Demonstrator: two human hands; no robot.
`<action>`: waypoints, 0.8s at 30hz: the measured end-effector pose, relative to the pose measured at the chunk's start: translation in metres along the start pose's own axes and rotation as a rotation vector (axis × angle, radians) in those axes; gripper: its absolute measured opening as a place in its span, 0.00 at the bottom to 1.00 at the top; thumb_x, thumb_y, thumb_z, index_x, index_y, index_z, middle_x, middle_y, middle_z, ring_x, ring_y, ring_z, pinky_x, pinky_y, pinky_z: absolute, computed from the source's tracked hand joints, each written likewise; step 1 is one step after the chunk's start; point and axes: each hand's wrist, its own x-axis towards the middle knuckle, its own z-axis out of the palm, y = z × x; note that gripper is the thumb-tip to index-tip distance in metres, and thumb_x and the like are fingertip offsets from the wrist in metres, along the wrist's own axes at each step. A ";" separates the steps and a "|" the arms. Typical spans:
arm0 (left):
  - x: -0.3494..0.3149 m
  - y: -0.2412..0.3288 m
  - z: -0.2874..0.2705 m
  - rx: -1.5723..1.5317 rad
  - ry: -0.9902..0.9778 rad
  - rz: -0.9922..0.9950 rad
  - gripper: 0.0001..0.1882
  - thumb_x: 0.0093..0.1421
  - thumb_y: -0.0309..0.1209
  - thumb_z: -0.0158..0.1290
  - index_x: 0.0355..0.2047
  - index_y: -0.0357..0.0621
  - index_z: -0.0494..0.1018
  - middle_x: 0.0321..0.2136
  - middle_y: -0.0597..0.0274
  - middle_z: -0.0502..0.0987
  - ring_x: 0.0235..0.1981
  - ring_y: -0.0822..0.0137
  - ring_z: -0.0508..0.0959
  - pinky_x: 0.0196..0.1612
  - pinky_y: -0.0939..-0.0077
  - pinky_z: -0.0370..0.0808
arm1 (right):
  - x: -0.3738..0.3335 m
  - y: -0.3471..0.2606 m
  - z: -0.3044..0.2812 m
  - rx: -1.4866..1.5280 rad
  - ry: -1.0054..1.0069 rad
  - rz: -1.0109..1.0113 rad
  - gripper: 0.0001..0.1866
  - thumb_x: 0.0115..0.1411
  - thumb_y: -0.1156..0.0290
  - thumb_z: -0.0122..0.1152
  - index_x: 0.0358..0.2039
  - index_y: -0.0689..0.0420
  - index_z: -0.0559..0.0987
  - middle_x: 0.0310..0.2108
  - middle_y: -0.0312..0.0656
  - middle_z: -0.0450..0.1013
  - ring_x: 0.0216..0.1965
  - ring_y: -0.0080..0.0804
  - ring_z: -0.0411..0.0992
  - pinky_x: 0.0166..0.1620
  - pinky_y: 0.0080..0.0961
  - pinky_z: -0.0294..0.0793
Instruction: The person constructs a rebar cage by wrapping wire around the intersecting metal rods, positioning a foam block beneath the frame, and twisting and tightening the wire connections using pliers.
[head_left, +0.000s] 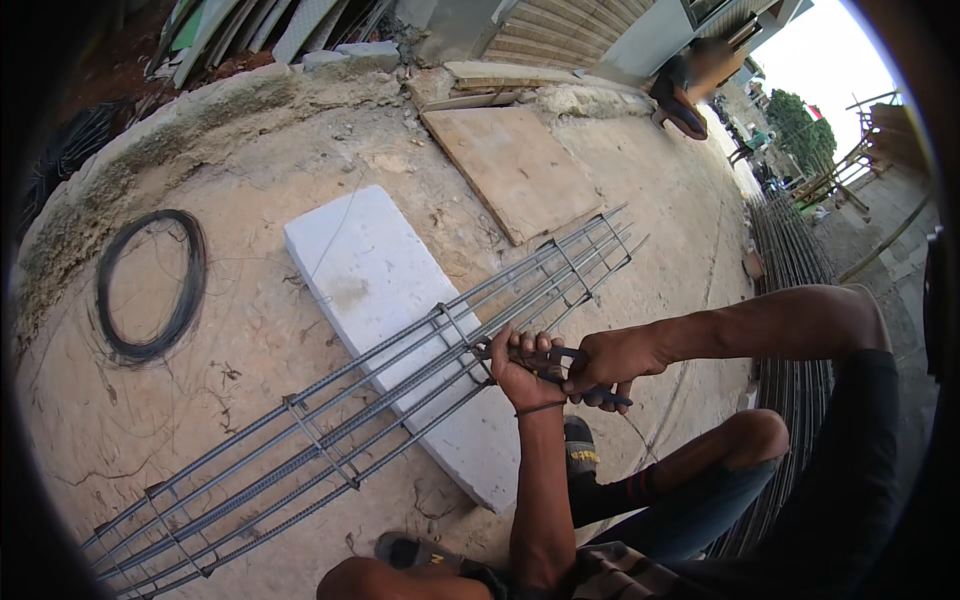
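Observation:
A long rebar cage (325, 445) of ribbed bars and square stirrups lies diagonally, from the lower left to the upper middle. Under its middle is a white rectangular block (365, 240). My left hand (522, 375) is closed on the cage's near side beside a stirrup, its fingers curled at the bar. Just right of it, my right hand (612, 360) grips dark-handled pincers (614, 398). The handles stick out on both sides of my fingers. My hands hide the pincers' jaws and the spot they reach on the cage.
A coil of dark wire (120, 340) lies on the left. Beyond the cage's far end is a wooden board (515, 165). Long bars (790, 250) are stacked on the right. A low rough concrete edge (150, 135) curves behind. A person (680, 95) squats at the far right.

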 end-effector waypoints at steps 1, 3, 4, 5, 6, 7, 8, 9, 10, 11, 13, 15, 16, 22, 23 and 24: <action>-0.002 0.000 -0.002 0.041 0.008 0.003 0.14 0.60 0.35 0.53 0.18 0.52 0.66 0.14 0.71 0.68 0.18 0.70 0.72 0.29 0.68 0.77 | 0.001 0.004 0.004 0.000 0.003 -0.002 0.17 0.66 0.61 0.54 0.36 0.67 0.75 0.22 0.38 0.70 0.22 0.26 0.72 0.27 0.26 0.78; -0.003 -0.001 -0.002 0.031 -0.029 -0.009 0.13 0.60 0.35 0.53 0.19 0.52 0.66 0.15 0.71 0.68 0.18 0.70 0.72 0.29 0.66 0.77 | 0.002 0.011 0.009 -0.063 0.063 -0.030 0.17 0.66 0.62 0.53 0.35 0.67 0.76 0.20 0.39 0.70 0.20 0.27 0.71 0.25 0.25 0.77; 0.000 -0.003 0.001 0.014 -0.038 0.011 0.13 0.60 0.35 0.53 0.18 0.52 0.67 0.14 0.72 0.68 0.18 0.70 0.72 0.31 0.65 0.77 | 0.000 0.010 0.005 -0.070 0.083 -0.039 0.15 0.63 0.64 0.56 0.32 0.67 0.76 0.19 0.39 0.69 0.19 0.26 0.71 0.24 0.26 0.76; 0.001 0.001 0.002 -0.002 -0.048 0.043 0.13 0.60 0.35 0.54 0.18 0.52 0.67 0.14 0.73 0.68 0.18 0.71 0.73 0.32 0.65 0.78 | -0.003 -0.001 0.001 -0.081 0.080 -0.048 0.15 0.63 0.64 0.56 0.32 0.67 0.76 0.19 0.39 0.69 0.19 0.26 0.71 0.24 0.26 0.76; 0.007 0.004 -0.006 -0.020 -0.063 0.060 0.11 0.59 0.39 0.56 0.25 0.49 0.69 0.20 0.67 0.73 0.24 0.65 0.77 0.36 0.62 0.78 | -0.007 -0.016 -0.003 -0.300 0.110 -0.048 0.14 0.62 0.67 0.55 0.34 0.68 0.76 0.21 0.42 0.71 0.20 0.30 0.73 0.24 0.26 0.77; 0.005 0.002 0.003 -0.015 -0.056 0.059 0.11 0.59 0.39 0.56 0.25 0.49 0.69 0.20 0.67 0.73 0.24 0.65 0.77 0.36 0.62 0.78 | -0.006 -0.022 -0.015 -0.503 0.136 -0.040 0.13 0.60 0.69 0.54 0.36 0.69 0.76 0.22 0.45 0.73 0.21 0.33 0.75 0.23 0.26 0.78; 0.006 -0.001 0.014 -0.014 0.038 0.035 0.13 0.58 0.40 0.57 0.30 0.46 0.68 0.25 0.60 0.74 0.28 0.60 0.78 0.39 0.60 0.78 | 0.004 -0.023 -0.029 -0.774 0.219 -0.124 0.13 0.58 0.71 0.53 0.35 0.69 0.77 0.23 0.47 0.75 0.23 0.36 0.77 0.24 0.28 0.79; 0.005 -0.003 0.026 -0.023 0.119 0.001 0.17 0.56 0.42 0.58 0.35 0.44 0.67 0.31 0.54 0.75 0.33 0.56 0.79 0.42 0.58 0.77 | 0.000 -0.034 -0.033 -1.052 0.317 -0.197 0.12 0.57 0.72 0.52 0.34 0.68 0.78 0.24 0.50 0.76 0.25 0.39 0.78 0.25 0.30 0.79; 0.009 -0.004 0.024 -0.035 0.125 0.028 0.25 0.55 0.45 0.60 0.41 0.40 0.64 0.38 0.44 0.74 0.40 0.49 0.78 0.47 0.54 0.76 | -0.009 -0.041 -0.035 -1.382 0.350 -0.303 0.11 0.56 0.72 0.52 0.33 0.67 0.79 0.25 0.51 0.77 0.29 0.45 0.79 0.30 0.35 0.80; 0.009 -0.001 0.028 -0.036 0.123 0.024 0.25 0.55 0.45 0.60 0.41 0.40 0.64 0.38 0.44 0.74 0.40 0.49 0.78 0.47 0.54 0.76 | -0.011 -0.044 -0.031 -1.382 0.352 -0.299 0.11 0.56 0.72 0.52 0.33 0.67 0.79 0.25 0.51 0.77 0.29 0.45 0.79 0.30 0.35 0.80; 0.012 0.003 0.035 -0.125 0.020 0.080 0.31 0.55 0.45 0.61 0.49 0.41 0.60 0.43 0.47 0.71 0.43 0.54 0.77 0.49 0.55 0.76 | -0.014 -0.045 -0.024 -1.607 0.620 -0.356 0.11 0.56 0.73 0.54 0.34 0.68 0.78 0.26 0.51 0.78 0.33 0.47 0.79 0.33 0.35 0.81; 0.019 -0.005 0.042 -0.187 0.057 0.061 0.26 0.57 0.46 0.60 0.44 0.41 0.63 0.38 0.51 0.74 0.40 0.55 0.78 0.45 0.56 0.78 | -0.012 -0.035 -0.025 -1.708 0.583 -0.273 0.10 0.56 0.73 0.55 0.34 0.66 0.79 0.27 0.51 0.78 0.34 0.45 0.79 0.31 0.38 0.81; 0.022 -0.013 0.043 -0.217 0.096 0.017 0.21 0.60 0.46 0.57 0.39 0.43 0.64 0.33 0.55 0.74 0.37 0.57 0.79 0.43 0.57 0.79 | -0.019 -0.022 -0.017 -1.879 0.820 -0.311 0.09 0.56 0.74 0.55 0.33 0.65 0.80 0.28 0.50 0.78 0.33 0.42 0.78 0.29 0.38 0.80; 0.030 -0.022 0.037 -0.125 0.251 0.097 0.17 0.67 0.37 0.42 0.20 0.50 0.61 0.16 0.66 0.66 0.20 0.65 0.71 0.32 0.59 0.80 | -0.031 -0.044 -0.010 -2.024 0.425 0.041 0.26 0.47 0.43 0.63 0.29 0.56 0.84 0.25 0.42 0.78 0.33 0.40 0.78 0.34 0.53 0.75; 0.027 -0.031 0.041 -0.127 0.241 0.073 0.17 0.67 0.37 0.42 0.20 0.50 0.61 0.16 0.66 0.66 0.20 0.65 0.71 0.32 0.59 0.80 | -0.045 -0.053 -0.011 -2.018 0.433 0.072 0.26 0.47 0.43 0.63 0.29 0.56 0.84 0.25 0.42 0.78 0.33 0.40 0.78 0.34 0.53 0.75; 0.028 -0.019 0.036 -0.111 0.256 0.107 0.16 0.66 0.37 0.42 0.20 0.50 0.60 0.16 0.66 0.66 0.20 0.65 0.71 0.31 0.60 0.80 | -0.040 -0.074 -0.008 -1.953 0.266 0.097 0.27 0.46 0.42 0.63 0.27 0.56 0.84 0.25 0.42 0.78 0.33 0.40 0.78 0.35 0.48 0.76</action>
